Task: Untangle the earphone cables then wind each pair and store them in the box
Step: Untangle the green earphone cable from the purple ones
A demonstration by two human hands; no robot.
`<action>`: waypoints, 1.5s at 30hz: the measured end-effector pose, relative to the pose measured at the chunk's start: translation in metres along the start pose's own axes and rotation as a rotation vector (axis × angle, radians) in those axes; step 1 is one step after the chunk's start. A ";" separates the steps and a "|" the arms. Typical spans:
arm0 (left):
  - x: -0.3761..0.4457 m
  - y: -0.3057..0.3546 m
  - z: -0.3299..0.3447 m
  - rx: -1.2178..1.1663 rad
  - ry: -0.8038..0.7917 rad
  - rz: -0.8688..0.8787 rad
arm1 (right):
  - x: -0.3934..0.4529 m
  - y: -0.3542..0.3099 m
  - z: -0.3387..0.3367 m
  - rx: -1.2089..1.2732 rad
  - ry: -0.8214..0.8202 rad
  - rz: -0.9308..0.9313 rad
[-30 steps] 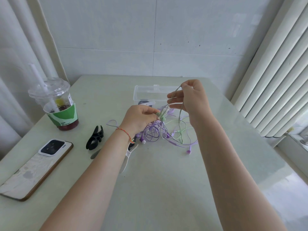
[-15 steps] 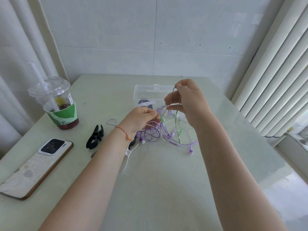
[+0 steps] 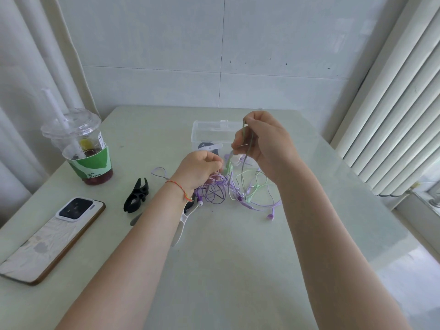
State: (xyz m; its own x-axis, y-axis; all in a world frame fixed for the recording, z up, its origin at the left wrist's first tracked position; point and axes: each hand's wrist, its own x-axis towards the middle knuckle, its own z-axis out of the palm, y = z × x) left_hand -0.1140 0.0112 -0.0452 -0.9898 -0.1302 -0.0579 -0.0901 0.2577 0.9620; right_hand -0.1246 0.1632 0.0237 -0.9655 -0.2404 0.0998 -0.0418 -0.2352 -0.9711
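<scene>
Green and purple earphone cables lie knotted on the worktop before the clear box. My right hand pinches a green strand aloft; left hand grips the knot. I'd draw slowly, feeding slack, never yanking.

A home corner, by the look of it: left of the hands a takeaway drink cup and a phone rest on a pale table. Beyond the hands, a white tiled wall; curtains hang far left, and white window blinds run along the right.
</scene>
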 end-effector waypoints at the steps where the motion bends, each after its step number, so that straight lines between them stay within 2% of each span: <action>1: 0.000 0.001 0.000 0.023 0.022 0.016 | 0.000 0.000 0.000 0.019 0.000 -0.008; 3: -0.002 0.006 -0.001 -0.011 0.013 0.049 | 0.000 0.000 0.001 0.057 0.011 -0.020; 8: -0.008 0.014 -0.005 -0.189 -0.184 0.106 | 0.001 -0.001 0.002 0.106 0.062 -0.057; 13: -0.010 0.017 -0.005 -0.197 -0.173 0.255 | -0.005 -0.006 0.001 0.074 -0.005 -0.093; 16: -0.011 0.019 -0.003 -0.031 -0.125 0.329 | -0.009 -0.010 0.001 -0.015 -0.037 -0.133; 19: -0.006 0.016 0.002 0.129 0.038 0.305 | -0.006 -0.009 0.000 -0.108 0.033 -0.156; 22: -0.001 0.010 0.000 0.153 0.195 0.247 | 0.001 -0.003 -0.005 -0.387 0.134 -0.113; 25: 0.001 0.008 -0.003 0.206 0.232 0.244 | 0.005 0.005 -0.011 -0.643 0.125 -0.012; 28: 0.003 0.008 -0.005 0.151 0.243 0.241 | 0.006 0.008 -0.013 -0.697 0.126 -0.017; 32: 0.004 0.008 -0.010 0.176 0.341 0.320 | 0.007 0.008 -0.015 -0.817 0.158 -0.066; 35: 0.003 0.004 -0.013 0.339 0.308 0.342 | 0.006 0.008 -0.016 -0.848 0.158 -0.076; 40: 0.005 -0.006 -0.016 0.669 0.144 0.242 | 0.007 0.009 -0.014 -0.882 0.126 -0.073; 42: 0.004 -0.004 -0.016 0.629 0.204 0.219 | 0.007 0.010 -0.014 -0.876 0.113 -0.080; 45: -0.002 0.009 -0.017 0.310 0.311 0.224 | 0.006 0.008 -0.014 -0.815 0.092 -0.109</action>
State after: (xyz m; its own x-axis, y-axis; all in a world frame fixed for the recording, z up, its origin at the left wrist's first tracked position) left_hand -0.1111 -0.0023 -0.0320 -0.9130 -0.3065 0.2691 0.0456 0.5789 0.8141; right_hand -0.1343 0.1733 0.0130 -0.9610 -0.1694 0.2185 -0.2752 0.5125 -0.8134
